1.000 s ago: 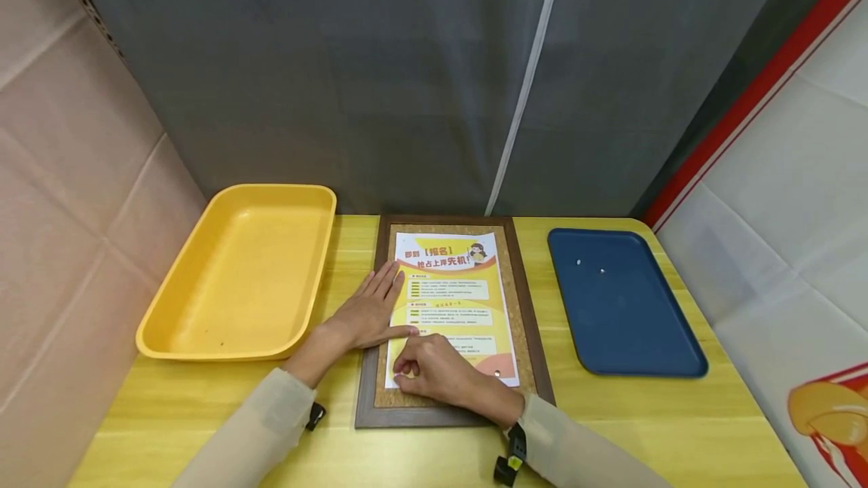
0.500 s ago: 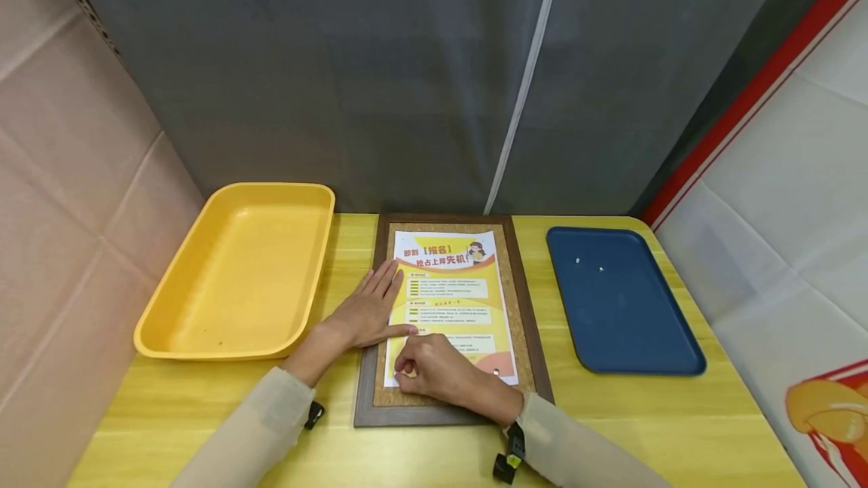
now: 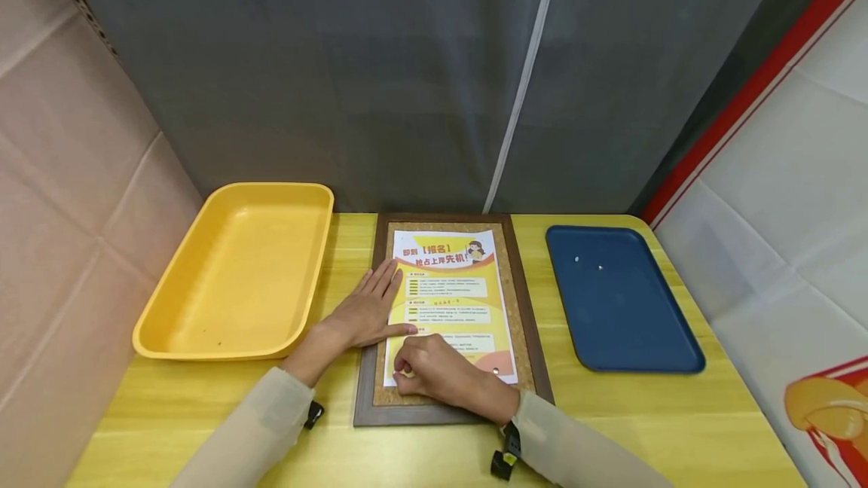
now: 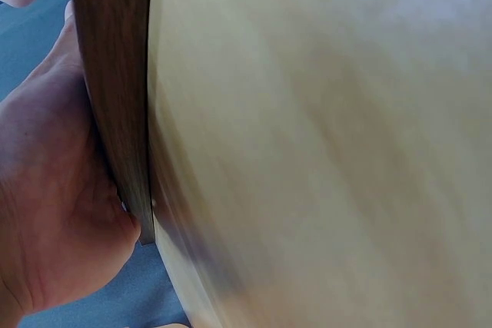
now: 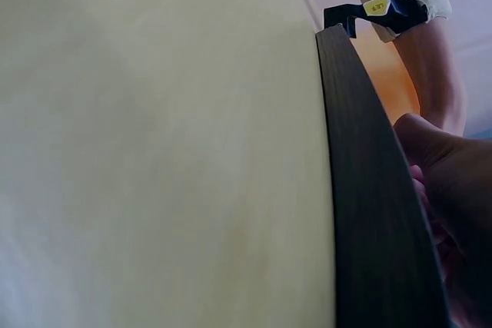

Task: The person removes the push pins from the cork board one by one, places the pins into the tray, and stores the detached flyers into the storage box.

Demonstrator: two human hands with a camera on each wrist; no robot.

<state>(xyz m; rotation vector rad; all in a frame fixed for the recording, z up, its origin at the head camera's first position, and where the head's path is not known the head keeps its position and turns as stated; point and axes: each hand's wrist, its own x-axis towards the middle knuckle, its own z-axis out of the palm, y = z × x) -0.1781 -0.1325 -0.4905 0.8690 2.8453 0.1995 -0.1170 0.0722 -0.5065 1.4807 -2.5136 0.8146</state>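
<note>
A yellow and white printed poster (image 3: 447,292) lies on a cork board (image 3: 513,307) with a dark wooden frame. My left hand (image 3: 366,315) presses flat on the poster's left edge, fingers spread, its palm over the frame side (image 4: 115,74) in the left wrist view. At the lower left corner my right hand (image 3: 434,369) has curled fingers and pinches a small thumbtack, mostly hidden by the fingertips, against the paper. A silver thumbtack (image 3: 496,371) sits in the poster's lower right corner. In the right wrist view, the frame partly covers the right hand (image 5: 465,190).
Left of the board stands a deep yellow tray (image 3: 233,352) with a few dark specks inside. A flat blue tray (image 3: 631,322) at the right bears two small shiny thumbtacks (image 3: 600,268). A grey curtain (image 3: 339,96) rises behind the wooden table (image 3: 610,420).
Both hands keep their places on the poster. The head view has shifted very slightly; nothing else visibly differs.
</note>
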